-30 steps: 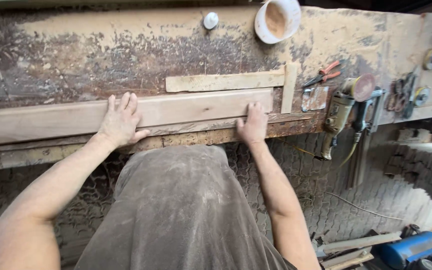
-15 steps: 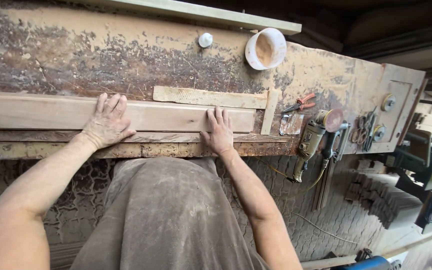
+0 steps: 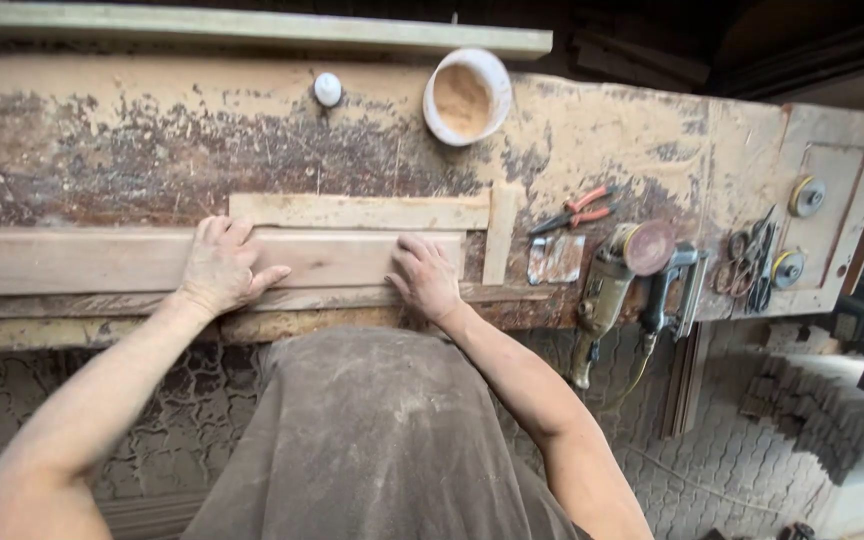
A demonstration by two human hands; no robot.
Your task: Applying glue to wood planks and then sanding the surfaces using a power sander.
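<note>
Left hand (image 3: 220, 268) and right hand (image 3: 427, 279) are pressing, fingers flat and spread, on one long pale wooden board (image 3: 82, 262) lying along the workbench's (image 3: 152, 150) near edge.

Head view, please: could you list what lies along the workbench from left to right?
Left hand on the plank → right hand → red-handled pliers → angle grinder → scissors.

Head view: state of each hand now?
Left hand: open, flat on the wooden board.
Right hand: open, fingers pressing the same board, gripping nothing.
</note>
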